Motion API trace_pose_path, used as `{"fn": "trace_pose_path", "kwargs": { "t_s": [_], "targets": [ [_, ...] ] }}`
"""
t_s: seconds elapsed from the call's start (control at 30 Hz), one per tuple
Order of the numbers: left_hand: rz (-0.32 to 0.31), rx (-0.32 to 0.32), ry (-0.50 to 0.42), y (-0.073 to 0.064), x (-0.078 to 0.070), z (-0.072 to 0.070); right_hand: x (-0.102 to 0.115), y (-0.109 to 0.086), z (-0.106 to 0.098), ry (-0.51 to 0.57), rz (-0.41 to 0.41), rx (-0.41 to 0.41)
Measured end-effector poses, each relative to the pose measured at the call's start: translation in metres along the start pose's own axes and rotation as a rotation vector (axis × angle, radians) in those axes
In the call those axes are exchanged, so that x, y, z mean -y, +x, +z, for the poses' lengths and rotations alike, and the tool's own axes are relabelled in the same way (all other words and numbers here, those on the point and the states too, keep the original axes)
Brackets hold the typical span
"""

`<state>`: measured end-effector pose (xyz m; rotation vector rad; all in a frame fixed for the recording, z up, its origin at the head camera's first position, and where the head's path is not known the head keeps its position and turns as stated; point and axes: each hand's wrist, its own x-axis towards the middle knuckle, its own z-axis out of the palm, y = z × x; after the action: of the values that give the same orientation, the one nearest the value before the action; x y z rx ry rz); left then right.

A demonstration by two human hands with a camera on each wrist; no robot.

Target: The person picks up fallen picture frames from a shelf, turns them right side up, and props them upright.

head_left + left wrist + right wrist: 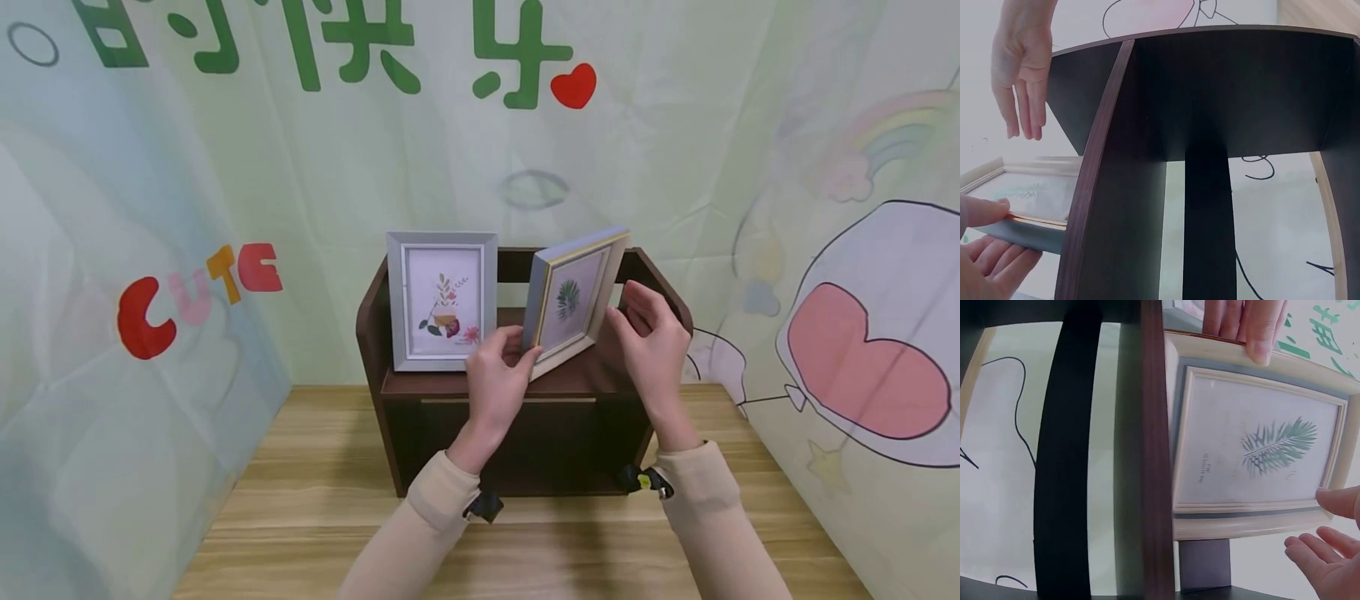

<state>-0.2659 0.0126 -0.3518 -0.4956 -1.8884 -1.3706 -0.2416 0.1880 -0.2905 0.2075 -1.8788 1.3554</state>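
Observation:
A cream picture frame (pixel 573 300) with a green leaf print stands turned at an angle on the top board of a dark brown shelf unit (pixel 600 383). My left hand (pixel 495 387) pinches its near left edge, thumb on the front and fingers behind, as the left wrist view also shows. My right hand (pixel 656 342) is beside the frame's right side, fingers loosely extended. In the right wrist view, the right thumb (pixel 1338 501) overlaps the frame's corner. Left of it, a grey-blue picture frame (pixel 444 362) with a flower print stands upright, facing forward.
The shelf unit has raised side panels (pixel 372 333) and a lower compartment (pixel 517 446). It stands on a light wood-grain table (pixel 315 500). Printed cloth (pixel 675 167) with green characters, balloons and coloured letters hangs behind and at both sides.

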Motion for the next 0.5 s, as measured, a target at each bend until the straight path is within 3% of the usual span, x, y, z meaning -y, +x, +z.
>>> {"fn": "trace_pose_path", "kwargs": {
  "t_s": [0.17, 0.37, 0.5],
  "targets": [
    [0.019, -0.024, -0.006, -0.003, -0.001, 0.004, 0.000, 0.005, -0.002, 0.008, -0.017, -0.012],
    [0.027, -0.055, -0.017, -0.007, -0.003, 0.008, -0.022, 0.016, -0.001, 0.021, -0.030, -0.039],
    [0.061, -0.098, -0.002, -0.010, -0.003, 0.011, -0.024, 0.022, -0.002, 0.036, -0.036, -0.040]
  ]
}}
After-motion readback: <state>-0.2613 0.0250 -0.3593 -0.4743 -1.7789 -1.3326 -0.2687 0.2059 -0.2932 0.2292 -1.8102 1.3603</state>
